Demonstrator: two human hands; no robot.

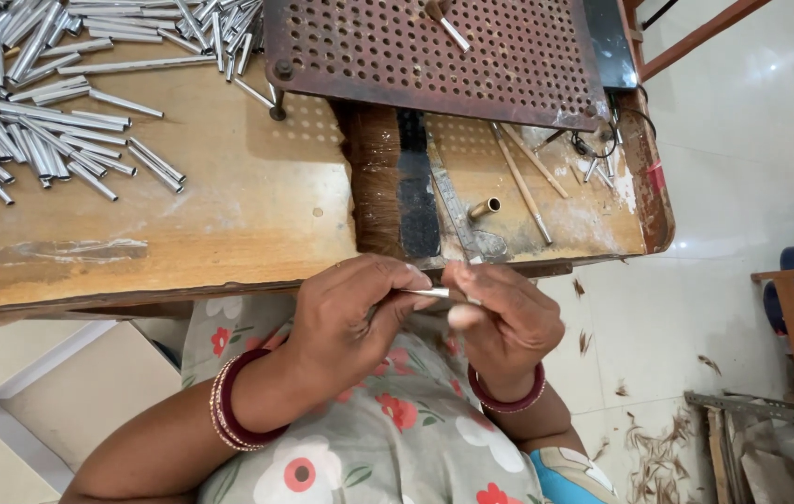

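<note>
Hands meet just below the counter edge, the left hand and right hand each pinching an end of one thin metal tube, so the step looks like fitting or checking it, which calls for a steady two-handed grip.

**Colours and Patterns Seen**

A shiny silver tube is held in the hands. More silver tubes are piled on the light brown wooden bench. A rusty brown plate is dotted with rows of small holes. Dark red bangles are worn. The grey dress is covered with red and white flowers. A black and brown brush is seen.
</note>
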